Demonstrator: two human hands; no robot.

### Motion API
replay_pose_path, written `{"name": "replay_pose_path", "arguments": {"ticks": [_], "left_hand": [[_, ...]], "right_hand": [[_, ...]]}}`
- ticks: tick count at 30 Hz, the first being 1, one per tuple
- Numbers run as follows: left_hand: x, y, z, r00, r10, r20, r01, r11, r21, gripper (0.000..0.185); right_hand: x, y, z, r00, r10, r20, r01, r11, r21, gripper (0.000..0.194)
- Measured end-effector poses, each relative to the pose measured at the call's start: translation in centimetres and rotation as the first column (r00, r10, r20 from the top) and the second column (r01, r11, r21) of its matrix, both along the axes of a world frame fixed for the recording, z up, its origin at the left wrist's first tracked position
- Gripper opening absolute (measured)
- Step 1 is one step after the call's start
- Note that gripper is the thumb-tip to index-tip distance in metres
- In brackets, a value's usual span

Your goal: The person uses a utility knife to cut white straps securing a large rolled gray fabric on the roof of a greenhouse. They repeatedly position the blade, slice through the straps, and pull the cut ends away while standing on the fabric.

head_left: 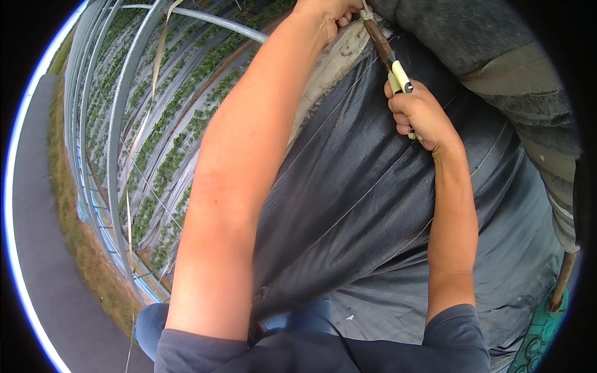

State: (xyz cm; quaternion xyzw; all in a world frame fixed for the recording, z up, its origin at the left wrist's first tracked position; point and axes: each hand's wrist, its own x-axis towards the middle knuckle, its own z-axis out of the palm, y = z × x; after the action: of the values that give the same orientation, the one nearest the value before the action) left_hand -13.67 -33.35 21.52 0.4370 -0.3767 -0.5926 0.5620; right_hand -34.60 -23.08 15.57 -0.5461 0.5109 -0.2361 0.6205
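My right hand grips a pair of hand shears by their pale yellow handles. Their rust-brown blades point up and away, with the tips beside a pale knotted cord. At the top edge of the view, my left hand is closed near this cord, its fingers curled and partly cut off. It seems to pinch the cord or the fabric by it, but the exact hold is hidden. Below both hands spreads a sheet of black woven plastic, with a dirty beige strip along its left edge.
A thick roll of dark quilted covering bulges at the upper right. Curved metal greenhouse hoops rise on the left, with a loose pale strap hanging there. Beyond are leafy crop rows. A green plastic object lies at lower right.
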Motion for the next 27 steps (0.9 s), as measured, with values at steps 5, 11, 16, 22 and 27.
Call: {"name": "replay_pose_path", "arguments": {"ticks": [5,11,16,22,27], "left_hand": [[0.6,0.3,-1.7,0.995,0.037,0.093,-0.028,0.995,-0.098,0.003],[3.1,-0.6,-6.3,0.953,-0.258,-0.157,0.211,0.941,-0.264,0.011],[1.4,0.0,-4.2,0.974,-0.064,-0.219,0.017,0.978,-0.209,0.006],[0.3,1.2,-1.0,0.997,0.058,0.048,-0.051,0.99,-0.132,0.007],[1.0,0.5,-2.2,0.934,-0.119,-0.337,0.056,0.98,-0.191,0.003]], "right_hand": [[0.5,0.0,-0.4,0.966,-0.089,-0.245,-0.012,0.924,-0.383,0.014],[-0.4,0.6,0.7,0.967,-0.06,0.247,0.012,0.982,0.19,0.014],[0.0,0.8,1.1,0.974,-0.068,0.214,0.03,0.984,0.175,0.015],[0.1,0.8,0.9,0.983,-0.053,0.177,0.03,0.991,0.131,0.019],[-0.1,0.7,1.1,0.98,-0.057,0.189,0.031,0.99,0.14,0.017]]}}
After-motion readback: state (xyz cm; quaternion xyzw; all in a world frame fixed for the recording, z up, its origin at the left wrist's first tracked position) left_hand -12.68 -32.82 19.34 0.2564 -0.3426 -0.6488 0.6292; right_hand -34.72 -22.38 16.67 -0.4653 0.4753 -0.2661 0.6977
